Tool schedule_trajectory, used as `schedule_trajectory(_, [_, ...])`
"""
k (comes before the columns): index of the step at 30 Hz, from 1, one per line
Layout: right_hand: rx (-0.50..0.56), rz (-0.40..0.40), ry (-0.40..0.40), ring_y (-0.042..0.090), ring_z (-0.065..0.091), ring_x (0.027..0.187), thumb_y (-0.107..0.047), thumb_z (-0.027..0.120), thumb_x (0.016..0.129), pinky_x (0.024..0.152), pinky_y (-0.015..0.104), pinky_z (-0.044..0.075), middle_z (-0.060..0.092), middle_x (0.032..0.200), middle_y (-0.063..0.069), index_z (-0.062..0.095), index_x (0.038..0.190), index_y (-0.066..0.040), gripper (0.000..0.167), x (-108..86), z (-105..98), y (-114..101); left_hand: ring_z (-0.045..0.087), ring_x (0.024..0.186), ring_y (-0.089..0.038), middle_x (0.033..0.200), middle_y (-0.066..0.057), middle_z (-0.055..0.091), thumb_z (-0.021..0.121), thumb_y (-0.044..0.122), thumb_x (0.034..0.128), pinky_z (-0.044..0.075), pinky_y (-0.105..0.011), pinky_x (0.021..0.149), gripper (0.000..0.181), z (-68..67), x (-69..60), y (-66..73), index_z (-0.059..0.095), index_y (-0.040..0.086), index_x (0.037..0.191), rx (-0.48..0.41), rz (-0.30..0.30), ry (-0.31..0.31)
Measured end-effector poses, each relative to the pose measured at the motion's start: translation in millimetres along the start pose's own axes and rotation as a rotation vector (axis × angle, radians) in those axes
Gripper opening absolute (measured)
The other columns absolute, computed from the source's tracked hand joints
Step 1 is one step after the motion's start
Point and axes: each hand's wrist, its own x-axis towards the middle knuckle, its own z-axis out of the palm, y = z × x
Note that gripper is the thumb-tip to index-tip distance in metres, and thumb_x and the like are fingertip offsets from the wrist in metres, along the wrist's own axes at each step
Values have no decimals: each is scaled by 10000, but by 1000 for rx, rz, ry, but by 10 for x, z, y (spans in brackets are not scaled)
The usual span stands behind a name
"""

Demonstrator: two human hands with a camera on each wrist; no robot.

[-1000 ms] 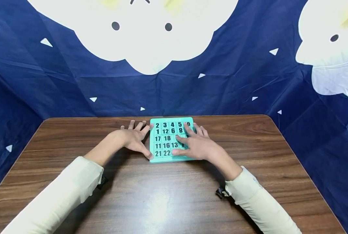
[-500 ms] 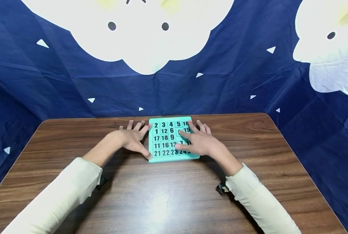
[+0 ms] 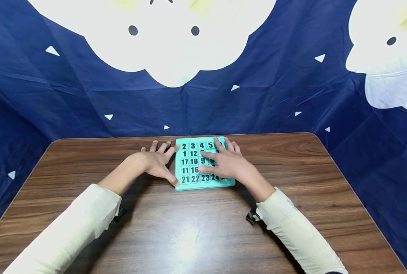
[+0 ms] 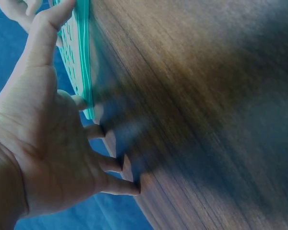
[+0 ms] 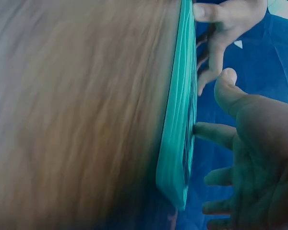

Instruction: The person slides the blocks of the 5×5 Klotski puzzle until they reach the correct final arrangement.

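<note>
- Sliding number tiles point(image 3: 184, 162) appears to be the step: the right hand point(image 3: 231, 163), loosely spread and grasping nothing, touches the puzzle board point(image 3: 203, 186) with its index finger point(image 5: 213, 132).
- Left hand point(image 3: 157, 163) spread, clasping nothing; its thumb point(image 3: 170, 179) and forefinger point(image 3: 172, 150) brace the board's left edge.
- Next move probably calls for a light fingertip push, board held steady.
- Board lies by the table's point(image 3: 145, 232) far edge, near its middle; room opens toward the near side and both side edges.

Number board point(image 3: 194, 161) on table point(image 3: 148, 228) (far edge), cloth point(image 3: 203, 106) behind.
</note>
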Motion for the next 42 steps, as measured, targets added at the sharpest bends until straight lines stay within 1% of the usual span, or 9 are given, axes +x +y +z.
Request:
schedule_trajectory(5, [-15,46,4,536,-91,1759,-788,509,1080,1407,729,-35,-16,1913,180,435,1736,-429,752,-69,-44,148,-170,1717,-606,1910,-194,-122,816,890,781,37,-916,1282,1501,6,-1,4,-75,303,1837,2,1,1])
schedule_trajectory(8, [-29,63,22,538,-82,1759,-778,511,1084,1408,730,-26,-3,1914,185,469,1728,-398,749,-85,-62,169,-167,1716,-608,1910,-194,-121,822,884,780,39,-916,1283,1500,0,-2,8,-70,303,1837,-1,1,0])
schedule_trajectory(12, [-47,18,36,517,-67,1767,-797,509,1073,1417,716,-7,-10,1918,167,433,1747,-397,788,5,-24,35,-163,1715,-614,1909,-201,-113,825,884,775,46,-912,1286,1505,-9,-3,7,-59,291,1839,-7,-2,-4])
schedule_trajectory(15, [-50,-44,20,508,-74,1770,-814,481,1073,1422,701,-15,-46,1921,145,370,1766,-438,796,105,17,-93,-157,1715,-615,1908,-205,-114,817,894,776,51,-907,1291,1512,-21,-1,2,-69,283,1838,0,-8,-10])
schedule_trajectory(17, [-52,-61,2,507,-76,1770,-821,463,1075,1424,695,-21,-61,1923,135,347,1767,-469,784,146,28,-137,-151,1717,-615,1908,-207,-114,812,900,779,55,-904,1294,1511,-21,7,-6,-71,281,1838,6,-8,-11])
schedule_trajectory(24, [-80,28,-15,494,-77,1775,-798,483,1080,1423,701,-7,-18,1922,143,393,1737,-503,726,73,-41,-19,-127,1714,-632,1909,-214,-86,820,892,771,61,-912,1287,1507,-18,9,-17,-52,286,1839,7,12,11])
schedule_trajectory(27, [-84,36,-28,495,-77,1774,-791,473,1089,1421,708,2,-10,1919,161,397,1742,-485,725,45,-71,20,-143,1717,-621,1911,-202,-100,818,891,775,46,-910,1289,1506,-2,13,-16,-63,290,1838,7,16,11])
schedule_trajectory(34, [-71,52,-45,492,-97,1772,-799,479,1082,1423,699,-12,-15,1920,147,415,1741,-460,744,50,-96,-34,-151,1719,-610,1912,-190,-109,810,891,786,37,-905,1294,1495,13,9,-15,-74,302,1837,4,14,12])
schedule_trajectory(42, [-68,71,-72,496,-91,1772,-805,479,1076,1427,692,-8,-26,1918,153,391,1745,-480,749,65,-95,-61,-142,1723,-606,1913,-193,-96,825,878,785,54,-891,1307,1492,-14,16,8,-52,291,1840,13,-3,-3])
